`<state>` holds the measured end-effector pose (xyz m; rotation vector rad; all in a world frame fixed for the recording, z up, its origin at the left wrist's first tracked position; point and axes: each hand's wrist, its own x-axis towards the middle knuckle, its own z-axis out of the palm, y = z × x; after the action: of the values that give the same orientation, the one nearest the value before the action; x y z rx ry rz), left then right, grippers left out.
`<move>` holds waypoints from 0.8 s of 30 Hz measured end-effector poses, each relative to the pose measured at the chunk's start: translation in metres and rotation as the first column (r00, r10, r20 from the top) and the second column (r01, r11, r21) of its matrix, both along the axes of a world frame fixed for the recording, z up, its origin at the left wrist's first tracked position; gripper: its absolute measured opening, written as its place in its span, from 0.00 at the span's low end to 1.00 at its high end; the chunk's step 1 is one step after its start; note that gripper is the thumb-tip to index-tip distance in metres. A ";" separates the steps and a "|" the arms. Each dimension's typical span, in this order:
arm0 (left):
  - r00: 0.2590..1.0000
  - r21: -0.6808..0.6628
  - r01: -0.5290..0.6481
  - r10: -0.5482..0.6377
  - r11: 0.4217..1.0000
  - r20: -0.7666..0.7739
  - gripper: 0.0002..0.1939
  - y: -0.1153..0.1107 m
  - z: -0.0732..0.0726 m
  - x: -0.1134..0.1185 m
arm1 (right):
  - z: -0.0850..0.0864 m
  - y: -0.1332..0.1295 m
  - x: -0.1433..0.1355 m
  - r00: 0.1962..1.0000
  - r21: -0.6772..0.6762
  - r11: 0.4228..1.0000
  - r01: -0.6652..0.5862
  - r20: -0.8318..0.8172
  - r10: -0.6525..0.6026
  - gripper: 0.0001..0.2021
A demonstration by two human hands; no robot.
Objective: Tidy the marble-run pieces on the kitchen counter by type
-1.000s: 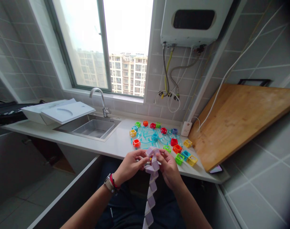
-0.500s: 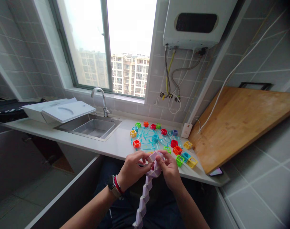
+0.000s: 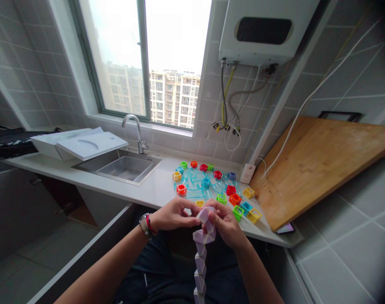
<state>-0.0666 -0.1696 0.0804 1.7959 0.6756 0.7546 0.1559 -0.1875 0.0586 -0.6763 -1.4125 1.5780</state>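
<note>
A pale lilac twisty snake puzzle (image 3: pixel 200 268) of wedge-shaped blocks is folded at its top and hangs down in front of my lap. My right hand (image 3: pixel 225 221) is closed round the folded upper part, thumb on its near face. From the other side, my left hand (image 3: pixel 176 215) pinches the left edge of the top block between thumb and fingers. The lower end of the puzzle runs out of the bottom of the view.
On the white counter (image 3: pixel 151 192) beyond my hands lie several coloured open-frame cubes (image 3: pixel 181 190) and clear blue track pieces (image 3: pixel 195 183). A steel sink (image 3: pixel 125 169) and white box (image 3: pixel 81 143) are leftward; a wooden board (image 3: pixel 319 164) leans at right.
My left hand has shifted its hold on the top block, its wrist turning and lowering. The hanging part of the puzzle has swung right and now hangs nearly straight.
</note>
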 end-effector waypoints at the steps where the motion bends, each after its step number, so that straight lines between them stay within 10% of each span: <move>1: 0.999 -0.062 0.017 -0.015 0.998 0.034 0.20 0.004 -0.002 0.001 | 0.001 0.001 -0.001 1.000 -0.017 1.000 0.003 0.001 -0.003 0.16; 9: 0.910 -0.496 -0.094 0.277 0.863 0.309 0.40 0.016 -0.045 0.021 | -0.002 0.018 -0.002 0.808 -0.258 0.850 0.460 -0.275 -0.521 0.16; 17: 0.936 -0.714 0.345 -0.164 0.609 0.312 0.35 -0.028 -0.102 0.014 | -0.014 0.028 0.016 0.621 -0.359 0.719 0.595 -0.362 -0.695 0.17; 24: 0.999 -0.475 -0.002 0.024 0.880 0.041 0.24 -0.035 -0.080 -0.007 | -0.023 0.014 0.034 0.736 -0.038 0.747 0.664 -0.141 -0.662 0.17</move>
<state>-0.0737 -0.2043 0.0001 1.3201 0.7674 0.5729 0.1895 -0.1730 0.0351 -0.9127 -0.9103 1.0109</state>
